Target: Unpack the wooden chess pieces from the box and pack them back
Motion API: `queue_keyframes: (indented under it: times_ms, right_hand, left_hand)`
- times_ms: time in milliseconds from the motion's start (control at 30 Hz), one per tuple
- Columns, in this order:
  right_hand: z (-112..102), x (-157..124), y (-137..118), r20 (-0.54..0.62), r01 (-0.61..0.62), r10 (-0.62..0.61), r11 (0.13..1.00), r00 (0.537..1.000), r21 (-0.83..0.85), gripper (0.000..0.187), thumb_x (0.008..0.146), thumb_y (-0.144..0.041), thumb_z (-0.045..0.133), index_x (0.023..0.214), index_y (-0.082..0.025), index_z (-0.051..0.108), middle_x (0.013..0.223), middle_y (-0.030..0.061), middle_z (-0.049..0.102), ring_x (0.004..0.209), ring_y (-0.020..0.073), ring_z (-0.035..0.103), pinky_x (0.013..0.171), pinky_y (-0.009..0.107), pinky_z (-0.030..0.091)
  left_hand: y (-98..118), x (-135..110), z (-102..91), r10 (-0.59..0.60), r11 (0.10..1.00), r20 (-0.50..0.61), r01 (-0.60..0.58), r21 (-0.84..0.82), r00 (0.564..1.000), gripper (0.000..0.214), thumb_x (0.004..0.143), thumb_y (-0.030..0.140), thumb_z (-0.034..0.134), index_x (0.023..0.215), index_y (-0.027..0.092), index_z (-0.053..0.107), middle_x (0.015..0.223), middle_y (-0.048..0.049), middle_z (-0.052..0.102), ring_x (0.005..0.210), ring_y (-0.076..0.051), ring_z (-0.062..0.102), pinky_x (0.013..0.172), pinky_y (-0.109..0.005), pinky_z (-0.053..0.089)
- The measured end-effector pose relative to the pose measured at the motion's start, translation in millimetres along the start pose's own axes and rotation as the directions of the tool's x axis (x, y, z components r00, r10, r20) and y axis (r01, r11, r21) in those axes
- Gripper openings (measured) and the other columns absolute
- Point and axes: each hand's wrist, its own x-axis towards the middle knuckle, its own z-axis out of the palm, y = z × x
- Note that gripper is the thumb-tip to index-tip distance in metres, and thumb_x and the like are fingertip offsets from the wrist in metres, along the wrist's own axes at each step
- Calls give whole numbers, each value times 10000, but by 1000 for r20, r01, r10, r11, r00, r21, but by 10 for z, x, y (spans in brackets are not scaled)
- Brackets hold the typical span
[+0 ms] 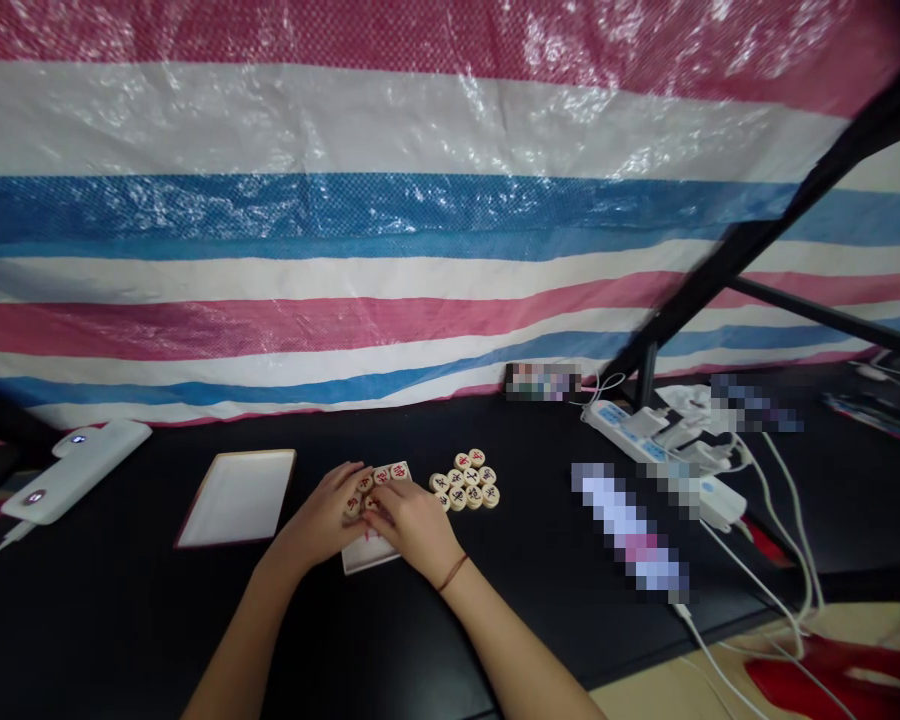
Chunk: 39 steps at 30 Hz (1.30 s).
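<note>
A shallow white box (367,560) lies on the black table, with several round wooden Chinese chess pieces (399,471) inside, marked in red characters. My left hand (316,515) curves round the box's left side, its fingers reaching along the pieces at the far corner. From the right, my right hand (418,528) reaches into the box with its fingertips closed on a chess piece (373,502). Part of the box and some pieces are covered by my hands. Just right of the box, a loose group of chess pieces (472,477) lies flat, most with black characters and a couple with red.
An open box lid (238,498) lies to the left. Beyond it is a white power strip (82,465). At the right are a blurred phone-like object (630,530), another power strip (615,425) with plugs, and loose cables (727,575). A striped plastic sheet (345,215) hangs behind the table.
</note>
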Motion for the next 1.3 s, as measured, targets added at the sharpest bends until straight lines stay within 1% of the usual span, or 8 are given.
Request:
queue_keyframes:
  times_ms: [267, 500, 733, 833, 933, 1000, 1133, 1300]
  right_hand:
    - [0, -18, -26, 50, -22, 25, 998, 998, -59, 194, 873, -260, 568, 1063, -223, 572, 964, 38, 654, 875, 172, 607, 667, 236, 417]
    - [18, 23, -40, 79, -38, 45, 995, 996, -89, 209, 888, -269, 545, 1093, -227, 565, 982, 45, 660, 870, 184, 622, 653, 240, 426]
    - [-132, -63, -9, 58, -28, 27, 999, 998, 28, 322, 881, -211, 513, 1200, -250, 525, 1037, 40, 657, 909, 170, 630, 710, 237, 439]
    - [-346, -111, 219, -77, -163, 168, 984, 983, 67, 254, 906, -232, 476, 1143, -235, 567, 1005, 27, 654, 885, 155, 632, 748, 232, 435]
    - [-548, -78, 546, -146, -404, 393, 914, 908, -48, 241, 908, -270, 474, 1095, -207, 613, 1088, 57, 620, 877, 165, 635, 721, 237, 432]
    - [-624, -11, 730, -69, -470, 465, 871, 882, -140, 249, 890, -300, 506, 1076, -204, 640, 1131, 70, 602, 856, 170, 643, 701, 242, 427]
    - [-634, 152, 896, 141, -435, 476, 865, 868, -250, 257, 862, -294, 535, 1056, -190, 668, 1094, 95, 630, 915, 200, 644, 737, 258, 423]
    - [-597, 282, 927, 219, -415, 473, 871, 853, -264, 222, 807, -235, 585, 987, -168, 695, 1011, 108, 688, 940, 221, 649, 741, 260, 426]
  left_hand:
    - [-45, -10, 9, 7, 996, -20, -8, -85, 1000, 549, 776, 225, 592, 1315, 194, 492, 1342, -125, 518, 1264, -272, 474, 1072, -450, 403]
    - [-73, -21, 8, 3, 995, -12, -4, -100, 1000, 503, 825, 227, 531, 1326, 206, 478, 1337, -115, 519, 1257, -248, 480, 1077, -441, 399]
    - [36, 0, 16, -3, 997, -108, -5, -79, 994, 528, 802, 293, 583, 1316, 212, 501, 1306, -110, 536, 1230, -257, 494, 1060, -427, 414]
    - [91, 37, 63, -17, 1000, -166, 19, 8, 986, 542, 786, 332, 615, 1308, 226, 515, 1293, -105, 546, 1223, -275, 490, 1049, -454, 406]
    - [106, 72, 136, -21, 997, -171, 33, 66, 985, 576, 769, 331, 636, 1321, 240, 500, 1289, -99, 551, 1218, -280, 485, 1032, -465, 401]
    - [102, 86, 179, -17, 996, -156, 30, 81, 988, 569, 778, 295, 619, 1330, 243, 488, 1268, -92, 566, 1199, -269, 496, 1022, -454, 403]
    - [100, 96, 210, -27, 994, -132, 41, 99, 991, 534, 785, 231, 578, 1313, 239, 503, 1213, -84, 597, 1138, -261, 529, 1011, -458, 399]
    - [126, 98, 176, -42, 996, -106, 49, 68, 994, 522, 785, 218, 558, 1305, 209, 513, 1201, -97, 596, 1132, -269, 521, 1014, -463, 397]
